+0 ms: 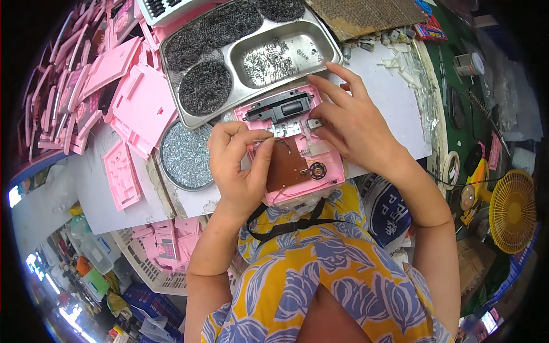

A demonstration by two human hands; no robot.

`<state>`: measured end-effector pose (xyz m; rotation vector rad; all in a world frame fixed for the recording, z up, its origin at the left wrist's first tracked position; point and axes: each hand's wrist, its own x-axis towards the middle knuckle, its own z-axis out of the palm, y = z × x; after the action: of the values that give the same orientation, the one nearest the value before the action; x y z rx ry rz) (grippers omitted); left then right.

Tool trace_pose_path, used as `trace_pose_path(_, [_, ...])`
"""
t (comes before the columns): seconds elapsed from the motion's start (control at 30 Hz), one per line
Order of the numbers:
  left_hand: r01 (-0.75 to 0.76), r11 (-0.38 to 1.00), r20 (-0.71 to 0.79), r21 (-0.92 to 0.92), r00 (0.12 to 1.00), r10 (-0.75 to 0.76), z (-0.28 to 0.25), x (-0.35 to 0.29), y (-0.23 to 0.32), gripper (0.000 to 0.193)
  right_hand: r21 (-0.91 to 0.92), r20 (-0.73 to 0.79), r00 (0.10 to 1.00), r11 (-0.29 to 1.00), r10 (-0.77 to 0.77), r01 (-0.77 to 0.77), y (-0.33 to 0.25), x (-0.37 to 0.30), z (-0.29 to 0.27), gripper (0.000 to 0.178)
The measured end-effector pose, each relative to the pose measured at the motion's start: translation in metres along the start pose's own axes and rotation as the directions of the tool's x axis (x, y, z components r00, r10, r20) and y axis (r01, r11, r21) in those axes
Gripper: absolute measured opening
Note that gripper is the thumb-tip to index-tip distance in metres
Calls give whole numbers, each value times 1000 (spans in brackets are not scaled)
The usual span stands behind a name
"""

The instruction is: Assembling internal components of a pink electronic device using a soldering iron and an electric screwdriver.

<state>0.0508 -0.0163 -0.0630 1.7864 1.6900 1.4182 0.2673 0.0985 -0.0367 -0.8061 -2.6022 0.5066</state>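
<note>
In front of me lies a pink plastic housing (278, 197), open side up. A brown circuit board (286, 166) fills its near part, with a small round black piece (318, 170) at the board's right. Across the far end runs a black plastic mechanism (280, 107), and a metal bracket (286, 128) sits just below it. My left hand (237, 163) pinches at the housing's left side, thumb and forefinger together by the bracket; what they hold is too small to name. Over the right side, my right hand (357, 117) has its fingers apart, thumb near a small metal block (314, 123).
A steel compartment tray (197, 119) with small springs and metal parts stands beyond the housing. To its left are a round tin of screws (189, 157) and piled pink panels (140, 108). Cardboard (372, 17) lies far right; a yellow fan (513, 211) stands right.
</note>
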Motion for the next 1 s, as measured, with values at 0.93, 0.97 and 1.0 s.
trace_pose_path(0.93, [-171,935,126,312,982,138,17,3,10,19,201,-255,967,979,28,24,-9,-5,18,16])
trace_pose_path(0.97, [-243,930,157,275,966,206,14,2,10,20,191,-258,966,981,27,24,-8,-5,17,16])
trace_pose_path(1.0, [-311,919,184,241,945,271,11,0,8,21,169,-262,965,985,11,35,-8,-4,18,16])
